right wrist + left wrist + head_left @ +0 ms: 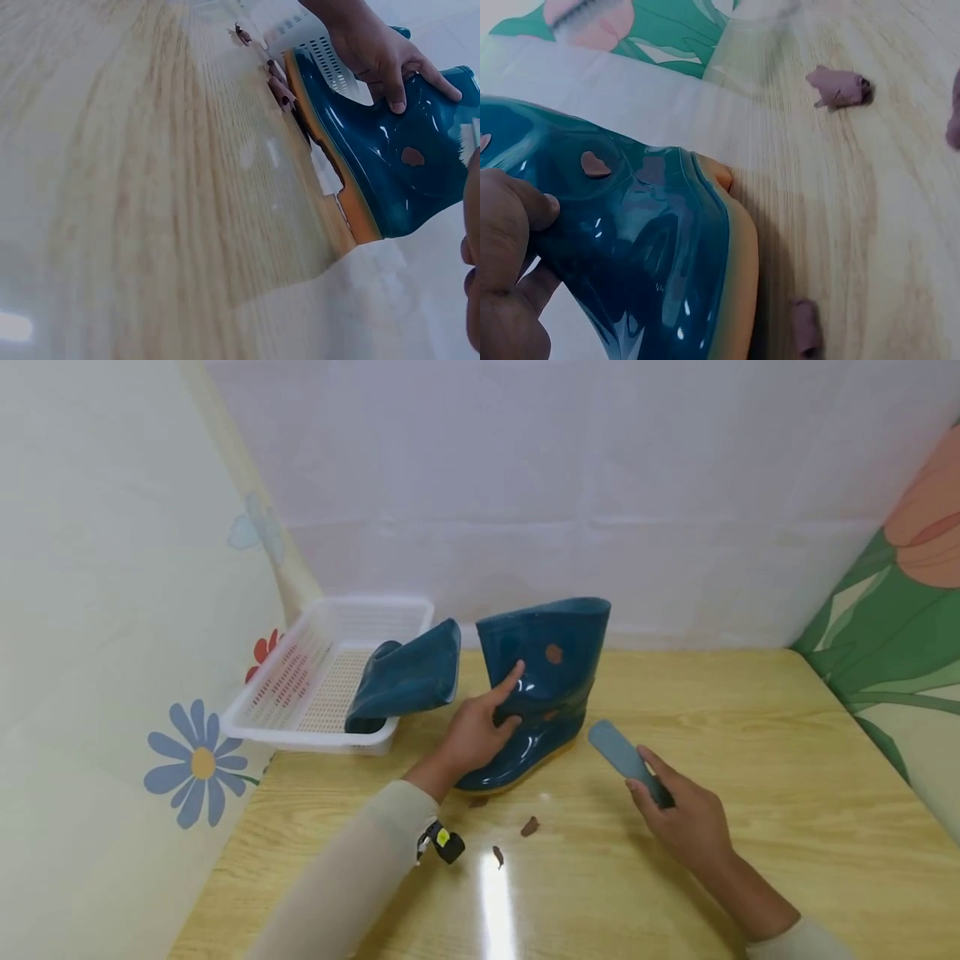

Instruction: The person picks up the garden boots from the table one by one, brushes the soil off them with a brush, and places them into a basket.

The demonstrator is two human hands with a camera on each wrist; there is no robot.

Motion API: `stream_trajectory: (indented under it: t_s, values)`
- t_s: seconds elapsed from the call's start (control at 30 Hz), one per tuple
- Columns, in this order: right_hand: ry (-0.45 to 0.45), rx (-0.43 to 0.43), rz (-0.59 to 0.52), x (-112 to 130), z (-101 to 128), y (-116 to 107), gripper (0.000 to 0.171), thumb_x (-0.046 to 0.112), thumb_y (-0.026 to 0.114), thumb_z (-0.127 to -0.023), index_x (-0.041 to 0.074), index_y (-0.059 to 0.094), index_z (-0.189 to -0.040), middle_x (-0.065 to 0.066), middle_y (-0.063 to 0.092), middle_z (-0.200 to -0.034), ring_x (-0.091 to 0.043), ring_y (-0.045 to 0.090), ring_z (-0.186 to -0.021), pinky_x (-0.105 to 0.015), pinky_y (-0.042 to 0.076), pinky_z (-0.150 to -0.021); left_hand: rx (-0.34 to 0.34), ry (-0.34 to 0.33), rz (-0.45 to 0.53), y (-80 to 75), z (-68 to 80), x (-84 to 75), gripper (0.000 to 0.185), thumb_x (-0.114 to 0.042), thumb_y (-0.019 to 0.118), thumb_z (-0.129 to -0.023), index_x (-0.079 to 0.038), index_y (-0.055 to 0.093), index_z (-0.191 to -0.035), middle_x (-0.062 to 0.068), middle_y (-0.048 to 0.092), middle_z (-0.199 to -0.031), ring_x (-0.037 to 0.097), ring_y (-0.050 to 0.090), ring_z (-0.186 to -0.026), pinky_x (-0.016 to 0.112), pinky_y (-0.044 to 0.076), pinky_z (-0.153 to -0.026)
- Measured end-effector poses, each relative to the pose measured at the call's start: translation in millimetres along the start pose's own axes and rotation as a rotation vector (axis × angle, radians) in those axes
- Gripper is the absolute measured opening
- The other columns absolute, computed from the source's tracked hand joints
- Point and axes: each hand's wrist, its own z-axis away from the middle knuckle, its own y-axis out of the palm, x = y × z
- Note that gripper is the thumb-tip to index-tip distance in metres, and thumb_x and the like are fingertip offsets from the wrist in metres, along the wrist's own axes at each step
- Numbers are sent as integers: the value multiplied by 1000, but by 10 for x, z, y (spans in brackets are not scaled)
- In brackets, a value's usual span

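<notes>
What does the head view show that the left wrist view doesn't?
Only the head view shows the white basket with a second boot lying in it, and the right hand holding a blue-grey scraper. Only the left wrist view shows the boot's yellowish sole edge close up. Both show the left hand on the standing boot, its brown spots, and brown bits on the table.

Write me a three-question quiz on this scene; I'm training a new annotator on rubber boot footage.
1. True or false: the left hand rests on the upright boot.
2. Where does the second boot lie? A) in the white basket B) flat on the table
3. Fill in: the right hand holds a flat grey-blue ____.

Key: 1 true; 2 A, its open top sticks out over the rim; 3 scraper, beside the boot, not touching it.
</notes>
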Motion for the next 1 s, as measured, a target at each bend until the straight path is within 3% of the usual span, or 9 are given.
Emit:
stream_trajectory:
  t_s: [0.07,0.2,0.43,0.7,0.83,1.0]
  values:
    - [25,48,11,17,-42,31,51,40,68,-99,1,68,-132,3,50,-64,-8,42,-55,-26,34,-46,-9,-5,-6,14,-5,-3,89,-7,71,-97,-33,19,-164,13,69,-96,10,27,-44,33,45,-64]
    - [51,88,26,41,-131,108,48,23,80,-89,4,68,-132,10,34,-62,-5,31,-52,-25,26,-46,-17,-34,-6,22,-21,-16,92,-7,70,-97,-37,15,-164,5,61,-83,10,35,-50,32,43,-60]
    - [90,143,46,69,-245,256,53,17,83,-85,6,68,-134,10,34,-61,-6,31,-51,-26,26,-46,-21,-43,-18,31,-22,-25,92,-6,67,-97,-38,13,-164,1,47,-68,12,40,-48,33,42,-57]
    - [126,171,60,81,-328,411,51,22,81,-90,8,66,-136,7,35,-61,-9,33,-50,-28,27,-46,-13,-20,-66,38,-13,7,93,-9,68,-98,-39,9,-164,1,50,-67,11,38,-44,34,44,-59]
    - [158,203,56,85,-329,442,50,23,79,-92,8,65,-137,6,36,-60,-10,34,-50,-29,28,-45,-2,-13,-87,40,-8,0,93,-10,68,-98,-37,9,-165,4,55,-72,11,43,-50,34,47,-64]
    - [129,217,64,48,-294,460,50,23,80,-90,6,67,-135,5,38,-58,-9,33,-48,-28,27,-44,-22,6,-106,52,3,14,92,-9,69,-98,-34,11,-165,0,49,-69,12,42,-50,33,44,-60]
